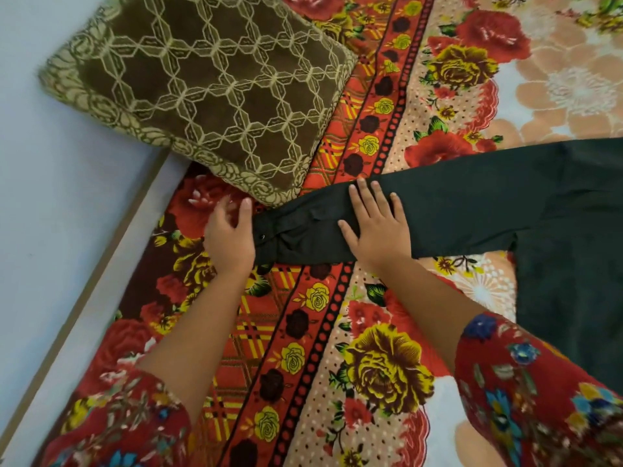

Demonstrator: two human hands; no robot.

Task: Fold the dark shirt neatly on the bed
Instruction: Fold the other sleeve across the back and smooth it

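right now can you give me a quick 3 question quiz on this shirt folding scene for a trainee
1. True or false: the right hand lies flat, palm down, on the sleeve of the dark shirt.
2. Which part of the sleeve is the left hand at? A) the shoulder B) the cuff end C) the middle
3. Fill in the missing word: the cuff end reaches under a corner of the brown patterned ______.

Key
1. True. Its fingers are spread on the cloth.
2. B. It rests at the cuff end, by a small button; a grip cannot be made out.
3. Cushion. It lies on the floral blanket.
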